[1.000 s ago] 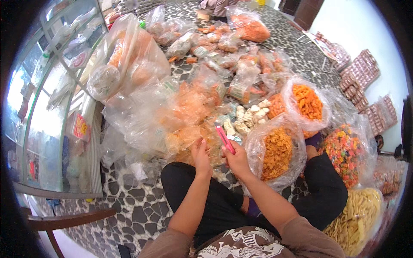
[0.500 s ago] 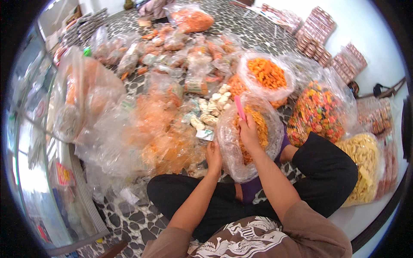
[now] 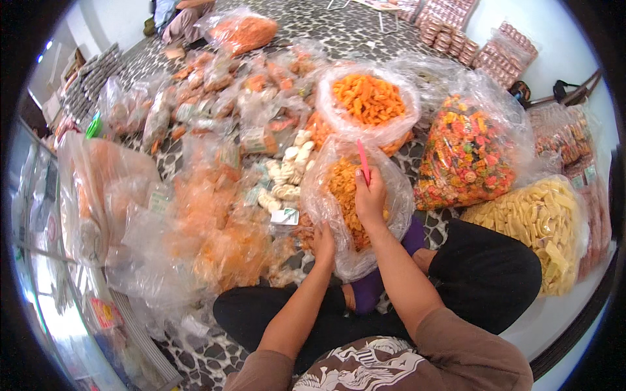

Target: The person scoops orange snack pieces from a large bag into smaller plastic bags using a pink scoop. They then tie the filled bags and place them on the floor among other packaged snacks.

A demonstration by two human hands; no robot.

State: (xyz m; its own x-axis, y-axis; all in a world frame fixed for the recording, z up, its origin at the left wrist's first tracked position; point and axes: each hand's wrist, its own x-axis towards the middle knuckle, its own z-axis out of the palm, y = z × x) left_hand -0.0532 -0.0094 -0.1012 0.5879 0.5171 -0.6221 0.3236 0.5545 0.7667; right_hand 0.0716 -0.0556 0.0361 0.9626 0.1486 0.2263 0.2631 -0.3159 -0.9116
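Between my legs stands an open clear plastic bag (image 3: 393, 218) with orange-yellow snack pieces (image 3: 344, 189) inside. Over its mouth, my right hand (image 3: 370, 201) is closed around a flat pink stick-like handle (image 3: 363, 161) that points up and away; its lower end is hidden by my hand. At the bag's left side, my left hand (image 3: 322, 245) has its fingers curled on the plastic. Just left of that hand lie a small white card or label (image 3: 284, 216) and several pale, coiled snack pieces (image 3: 284, 171).
Beyond stands an open bag of orange snack sticks (image 3: 368, 98). To the right are a bag of multicoloured snacks (image 3: 466, 153) and one of pale yellow strips (image 3: 544, 238). Crumpled orange-stained plastic bags (image 3: 215, 221) spread leftward, near a glass case (image 3: 49, 287). Another person (image 3: 186, 19) sits far back.
The view has shifted, so most things sit further left and more of the person at the back shows. Both hands stay at the bag; the pink handle leans a little differently.
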